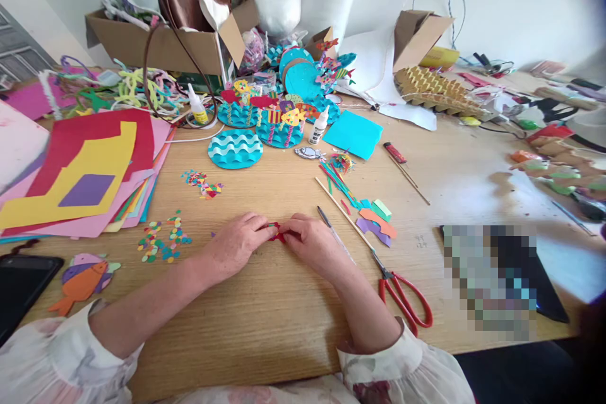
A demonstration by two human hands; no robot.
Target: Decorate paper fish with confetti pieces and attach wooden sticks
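Close together over the middle of the table, my left hand (239,240) and my right hand (310,243) both pinch a small red paper piece (276,233). Fingers cover most of it, so its full shape is hidden; a bit of green shows by the left fingertips. Beside my right hand lie a pen (331,227) and a thin wooden stick (348,211). Red-handled scissors (402,297) rest by my right forearm. Coloured paper dots (163,240) are scattered left of my left hand, with small paper triangles (203,184) farther back.
Coloured paper sheets (89,170) and paper fish (83,281) lie at left. Behind are a wavy blue disc (235,149), decorated fish pieces (281,126), glue bottles (319,126) and a cardboard box (156,44). Paper scraps (376,221) and a dark device (544,290) are at right.
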